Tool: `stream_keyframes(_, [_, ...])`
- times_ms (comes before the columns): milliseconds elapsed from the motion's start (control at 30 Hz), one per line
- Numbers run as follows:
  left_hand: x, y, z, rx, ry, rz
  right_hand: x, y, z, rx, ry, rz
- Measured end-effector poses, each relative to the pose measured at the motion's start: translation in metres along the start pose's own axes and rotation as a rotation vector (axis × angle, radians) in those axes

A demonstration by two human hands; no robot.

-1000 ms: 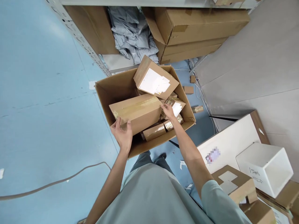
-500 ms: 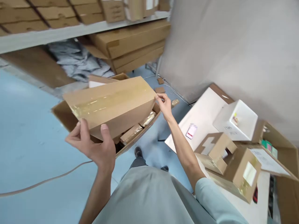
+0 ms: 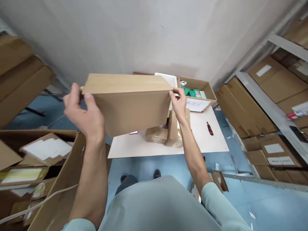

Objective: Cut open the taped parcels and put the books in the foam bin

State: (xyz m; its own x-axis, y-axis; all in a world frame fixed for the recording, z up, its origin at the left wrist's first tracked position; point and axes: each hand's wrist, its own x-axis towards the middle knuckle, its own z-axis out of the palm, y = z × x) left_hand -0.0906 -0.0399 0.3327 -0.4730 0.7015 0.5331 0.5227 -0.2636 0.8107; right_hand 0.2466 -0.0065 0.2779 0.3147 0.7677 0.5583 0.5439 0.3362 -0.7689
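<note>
A long brown cardboard box is held up in front of me, hiding part of the table behind it. My left hand grips its left end near the top edge, thumb and fingers pinching the corner. At the opposite upper corner, my right hand pinches the box between thumb and fingers. Below and behind it stand smaller cardboard boxes on the white table. The edge of a phone peeks out beneath the held box.
An open carton holding green packets stands at the table's back right. A red-and-black cutter lies on the table. On the left is a large carton of flattened cardboard. Shelves with boxes line the right; a wall rises behind.
My view has swung right, from the large carton to the table. Both hands have carried the long box along, and it now hangs before the table, its front side facing me.
</note>
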Motion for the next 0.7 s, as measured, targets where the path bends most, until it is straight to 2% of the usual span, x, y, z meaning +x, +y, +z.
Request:
stream_keyframes(67, [-0.012,0.020,0.060,-0.051,-0.152,0.084,-0.002,0.026,-0.071,-0.115,0.101,0.062])
stream_keyframes(200, [-0.048,0.067,0.167,-0.219,-0.464,0.120,-0.018,0.062,-0.197,-0.309,0.304,0.137])
stream_keyframes(300, [-0.082,0.106,0.234,-0.372,-0.665,0.190,-0.041,0.073,-0.277,-0.391,0.470,0.165])
stream_keyframes(367, [-0.106,0.133,0.273,-0.459,-0.766,0.235,-0.061,0.074,-0.320,-0.421,0.574,0.187])
stream_keyframes(467, [-0.141,0.168,0.326,-0.530,-0.885,0.290,-0.093,0.069,-0.365,-0.434,0.694,0.223])
stream_keyframes(533, [-0.162,0.184,0.361,-0.533,-0.970,0.330,-0.114,0.067,-0.381,-0.447,0.745,0.263])
stream_keyframes(600, [-0.183,0.194,0.395,-0.501,-1.076,0.346,-0.133,0.069,-0.386,-0.473,0.782,0.327])
stream_keyframes(700, [-0.216,0.198,0.439,-0.424,-1.283,0.248,-0.156,0.083,-0.381,-0.505,0.819,0.439])
